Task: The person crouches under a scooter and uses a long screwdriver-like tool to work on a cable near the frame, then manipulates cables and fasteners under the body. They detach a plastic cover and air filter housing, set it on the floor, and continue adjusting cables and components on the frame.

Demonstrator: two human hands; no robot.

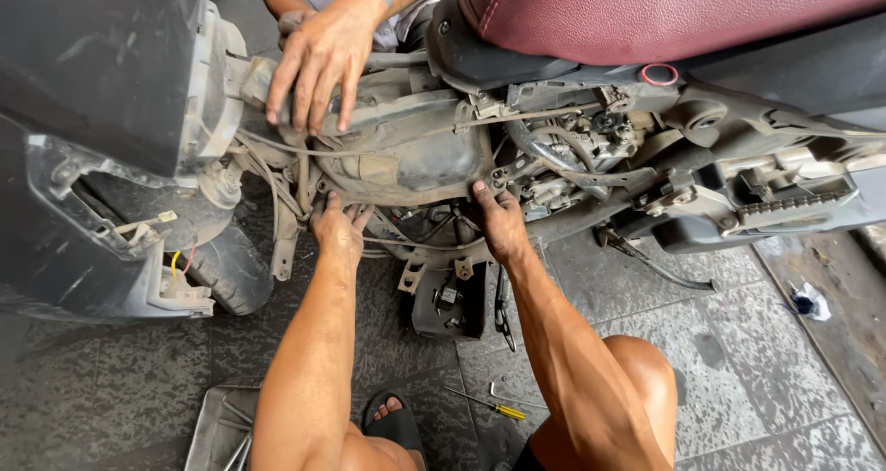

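From the head camera, a person crouched on a tiled floor (757,379) works both hands under the stripped flank of a scooter (572,148); the left hand (340,226) presses up against the lower left edge of the dusty grey tank (415,153) at the middle of the frame, fingers spread and gripping nothing that shows; the right hand (501,224) hooks its thumb over the tank's lower right corner, fingers curled beneath; both forearms reach far and straight. Even support at both corners, clear of the loose cables (277,180), looks wise; a co-worker's hand (318,60) rests flat on top from the far side; a yellow-handled screwdriver (487,405) lies near.
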